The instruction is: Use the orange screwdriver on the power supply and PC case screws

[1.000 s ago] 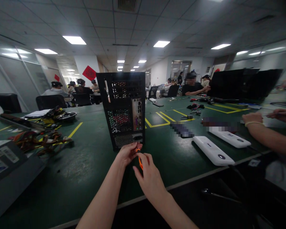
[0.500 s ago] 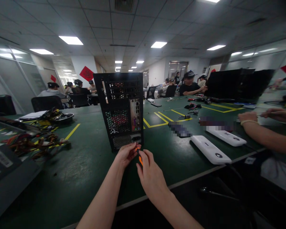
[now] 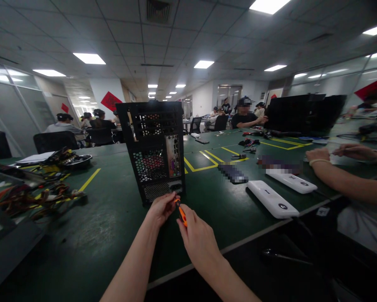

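Observation:
A black computer case [image 3: 158,141] stands upright on the green table, its back with vents and ports facing me. My right hand [image 3: 200,235] is closed round an orange and black screwdriver [image 3: 182,215], which points up and away from me, towards the lower edge of the case. The fingertips of my left hand [image 3: 162,209] are pinched together at the front end of the screwdriver, just before the bottom of the case. What they hold there is too small and hidden to make out. The screwdriver's tip is also hidden.
Bundled cables [image 3: 53,193] and a grey metal box [image 3: 12,247] lie on the left. To the right are two white power banks [image 3: 272,199], a blurred phone-like item [image 3: 233,173] and a co-worker's hands [image 3: 320,158]. Black monitors [image 3: 297,115] stand farther back.
My view has shifted slightly, so the case and table appear a little farther left. Both hands have come slightly down and back from the case; more of the screwdriver's handle shows.

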Demonstrator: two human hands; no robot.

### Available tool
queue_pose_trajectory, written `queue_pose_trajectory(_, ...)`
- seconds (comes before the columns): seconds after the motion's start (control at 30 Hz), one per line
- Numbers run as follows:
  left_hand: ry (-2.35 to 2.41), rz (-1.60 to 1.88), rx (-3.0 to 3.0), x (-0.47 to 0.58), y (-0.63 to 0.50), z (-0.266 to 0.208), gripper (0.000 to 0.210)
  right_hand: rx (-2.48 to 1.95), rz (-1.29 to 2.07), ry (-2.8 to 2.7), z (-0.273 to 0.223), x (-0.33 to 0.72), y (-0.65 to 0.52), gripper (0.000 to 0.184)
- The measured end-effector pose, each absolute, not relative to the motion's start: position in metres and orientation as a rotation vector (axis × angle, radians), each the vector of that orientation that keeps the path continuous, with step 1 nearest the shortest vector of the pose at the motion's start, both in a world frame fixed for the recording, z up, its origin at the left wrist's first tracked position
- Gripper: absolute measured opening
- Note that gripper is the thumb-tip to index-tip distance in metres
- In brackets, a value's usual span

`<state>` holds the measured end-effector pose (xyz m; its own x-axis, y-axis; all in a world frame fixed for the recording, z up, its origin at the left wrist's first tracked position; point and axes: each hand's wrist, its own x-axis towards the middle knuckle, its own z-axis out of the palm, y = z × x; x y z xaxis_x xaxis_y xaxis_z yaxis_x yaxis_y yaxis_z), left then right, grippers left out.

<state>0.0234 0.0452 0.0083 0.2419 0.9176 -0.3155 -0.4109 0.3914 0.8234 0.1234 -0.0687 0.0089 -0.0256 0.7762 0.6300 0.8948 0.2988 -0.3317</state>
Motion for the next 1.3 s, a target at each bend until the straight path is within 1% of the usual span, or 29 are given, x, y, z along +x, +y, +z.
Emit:
queue_pose_trajectory(0.17,0.887,1.051,0.712,0.025,0.046,0.005,0.011,-1.529,-0.12,-1.751,0.014,0.121,-0.063,0.029)
queue_pose_trajectory(0.27,0.899,1.063,0.73,0.027,0.045,0.003,0.014,-1.521,-0.166,-1.741,0.017,0.118,-0.06,0.03)
queue_pose_trajectory(0.43,0.858,1.045,0.763,0.026,0.042,0.004,0.018,-1.504,-0.247,-1.751,0.015,0.118,-0.058,0.026)
queue_pose_trajectory(0.67,0.817,1.029,0.775,0.025,0.044,0.003,0.014,-1.51,-0.153,-1.741,0.02,0.122,-0.061,0.025)
queue_pose_trajectory(0.83,0.843,1.033,0.724,0.026,0.048,0.003,0.012,-1.468,-0.136,-1.751,0.017,0.123,-0.061,0.02)
queue_pose_trajectory(0.93,0.885,1.037,0.717,0.028,0.048,0.006,0.012,-1.462,-0.116,-1.744,0.014,0.124,-0.063,0.025)
queue_pose_trajectory(1.0,0.899,1.039,0.726,0.029,0.047,0.008,0.013,-1.467,-0.132,-1.746,0.012,0.125,-0.064,0.026)
queue_pose_trajectory(1.13,0.898,1.056,0.768,0.029,0.045,0.006,0.018,-1.473,-0.186,-1.726,0.008,0.124,-0.06,0.02)
queue_pose_trajectory(1.23,0.858,1.044,0.786,0.027,0.043,0.004,0.022,-1.49,-0.175,-1.681,0.007,0.122,-0.058,0.023)
queue_pose_trajectory(1.3,0.815,1.029,0.778,0.025,0.042,0.003,0.021,-1.513,-0.174,-1.676,0.008,0.12,-0.057,0.023)
